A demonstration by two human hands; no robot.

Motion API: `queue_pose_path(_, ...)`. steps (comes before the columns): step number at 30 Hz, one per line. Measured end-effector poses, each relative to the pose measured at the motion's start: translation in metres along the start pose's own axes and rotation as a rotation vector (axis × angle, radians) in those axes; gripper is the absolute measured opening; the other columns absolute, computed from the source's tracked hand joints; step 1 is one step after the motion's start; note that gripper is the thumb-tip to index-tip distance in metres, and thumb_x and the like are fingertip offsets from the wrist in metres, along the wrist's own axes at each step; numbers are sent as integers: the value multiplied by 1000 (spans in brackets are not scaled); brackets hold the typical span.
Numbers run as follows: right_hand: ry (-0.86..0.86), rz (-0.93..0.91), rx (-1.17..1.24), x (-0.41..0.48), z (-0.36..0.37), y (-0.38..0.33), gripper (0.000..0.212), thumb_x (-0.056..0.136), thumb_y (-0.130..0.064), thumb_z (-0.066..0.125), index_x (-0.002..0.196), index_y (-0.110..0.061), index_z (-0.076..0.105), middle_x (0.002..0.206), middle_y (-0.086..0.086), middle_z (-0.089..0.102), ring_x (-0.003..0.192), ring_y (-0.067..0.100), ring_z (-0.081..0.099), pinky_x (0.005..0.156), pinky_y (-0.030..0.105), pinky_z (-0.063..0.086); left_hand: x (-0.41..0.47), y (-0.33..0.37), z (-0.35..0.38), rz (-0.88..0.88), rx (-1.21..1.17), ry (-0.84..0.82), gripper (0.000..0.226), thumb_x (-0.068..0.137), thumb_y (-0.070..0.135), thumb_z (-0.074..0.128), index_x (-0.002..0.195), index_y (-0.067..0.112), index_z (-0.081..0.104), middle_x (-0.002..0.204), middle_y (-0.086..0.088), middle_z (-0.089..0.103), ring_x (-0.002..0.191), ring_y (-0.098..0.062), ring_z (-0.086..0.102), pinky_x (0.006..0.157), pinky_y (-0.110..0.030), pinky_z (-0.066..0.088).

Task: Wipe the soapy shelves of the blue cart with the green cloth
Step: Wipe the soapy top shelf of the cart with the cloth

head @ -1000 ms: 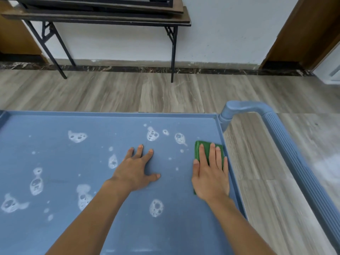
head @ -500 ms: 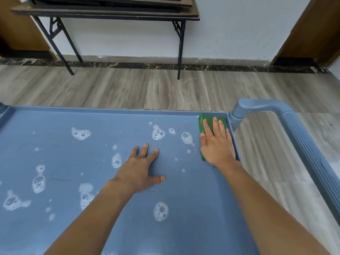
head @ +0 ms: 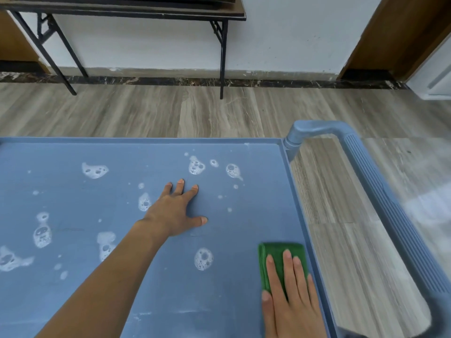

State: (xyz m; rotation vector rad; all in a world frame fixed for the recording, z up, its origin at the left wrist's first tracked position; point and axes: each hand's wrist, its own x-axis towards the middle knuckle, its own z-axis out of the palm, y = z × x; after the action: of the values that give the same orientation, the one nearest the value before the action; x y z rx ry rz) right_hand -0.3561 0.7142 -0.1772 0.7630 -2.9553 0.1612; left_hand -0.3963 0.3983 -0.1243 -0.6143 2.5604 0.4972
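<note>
The blue cart's top shelf (head: 256, 215) fills the lower left of the view, dotted with several white soap patches (head: 196, 165). A folded green cloth (head: 275, 254) lies flat near the shelf's right rim, at the near end. My right hand (head: 291, 303) presses on it with straight fingers. My left hand (head: 174, 211) rests flat on the middle of the shelf with spread fingers, holding nothing. A soap patch (head: 203, 259) sits between the two hands.
The cart's ribbed blue handle (head: 380, 196) runs along the right side, beyond the shelf rim. Wood-look floor surrounds the cart. A folding table with black legs (head: 223, 52) stands against the white wall at the back. A brown door frame (head: 400, 35) is at the far right.
My right hand slid the green cloth along the right rim, first up to the far corner by the handle, then back to the near end. My left hand stayed in place.
</note>
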Motion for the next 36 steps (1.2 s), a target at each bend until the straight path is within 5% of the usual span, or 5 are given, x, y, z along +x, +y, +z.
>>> queue_pose_path(3, 30, 25, -22, -21, -4, 4, 56, 100, -39, 19, 140, -19, 51, 142, 19, 54, 133, 32, 45, 113, 45, 27, 2, -1, 1, 3, -3, 2, 95, 85, 69, 59, 159, 42, 5, 169, 9, -8, 155, -20, -10, 118, -49, 29)
queue_pose_path(8, -12, 20, 80, 0, -4, -1, 56, 100, -38, 24, 145, -16, 50, 154, 17, 41, 142, 35, 40, 113, 54, 32, 7, -8, 9, 13, -27, 17, 94, 85, 72, 56, 158, 45, 3, 168, 12, -11, 155, -19, -13, 119, -48, 26)
queue_pose_path(16, -153, 45, 98, 154, 20, -1, 59, 103, -40, 10, 158, -26, -8, 166, 9, -12, 153, 24, -15, 125, 45, -3, 11, -13, 18, 20, -43, 26, 95, 84, 75, 53, 157, 47, -1, 167, 15, -16, 154, -17, -17, 121, -48, 27)
queue_pose_path(24, -156, 72, 74, 302, 35, -23, 62, 103, -37, 18, 159, -21, -3, 167, 11, -6, 154, 29, -8, 124, 48, -3, 14, -17, 22, 40, -76, 47, 95, 84, 75, 53, 157, 49, -3, 166, 17, -19, 153, -17, -20, 125, -41, 15)
queue_pose_path(36, -176, -86, 87, 267, 40, -70, 62, 103, -38, 16, 159, -22, -5, 168, 4, -9, 154, 22, -11, 124, 46, -4, 14, -14, 12, 17, -67, -6, 96, 86, 72, 56, 157, 47, -4, 166, 15, -20, 153, -17, -22, 125, -43, 11)
